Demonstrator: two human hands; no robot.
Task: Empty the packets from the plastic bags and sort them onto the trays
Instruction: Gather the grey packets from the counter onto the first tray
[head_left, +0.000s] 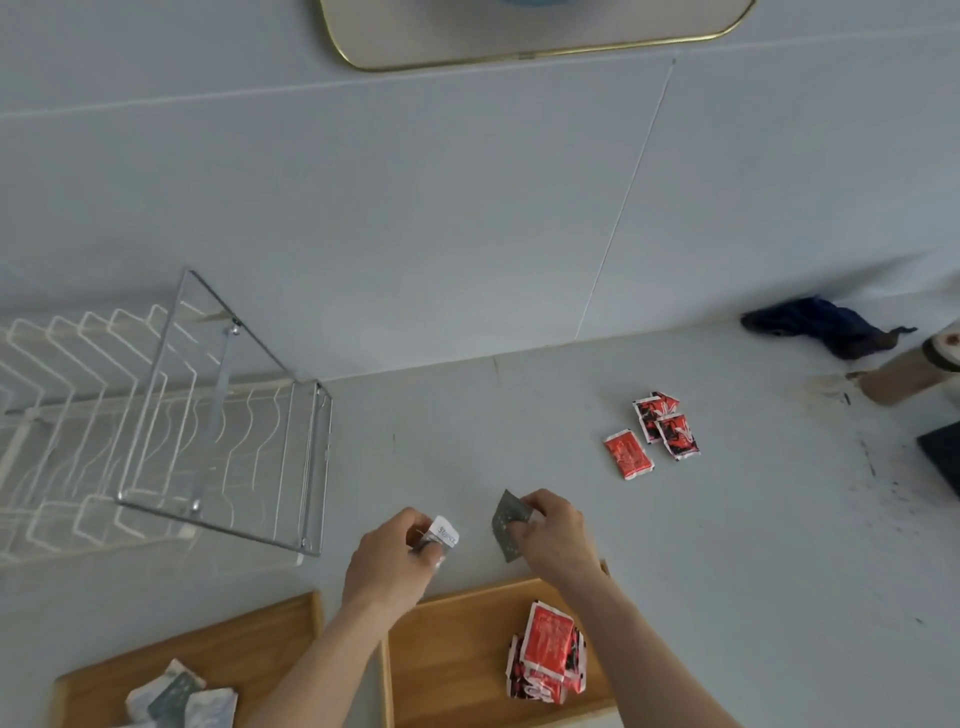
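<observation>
Left forearm: bare, extended up from the lower edge of the view, angled toward the right.
Left hand (392, 558): back turned to the camera, fingers curled inward; a small white packet (445, 532) is pinched at the fingertips, so the grip is closed on it.
Right forearm: bare, extended up from the lower right, angled toward the left.
Right hand (553, 527): just right of the left hand, apart from it; knuckles are raised and fingers bent.
Right grip: closed on a grey packet (506, 525), held by its right edge between thumb and fingertips.
Wrists: both are held nearly straight.
</observation>
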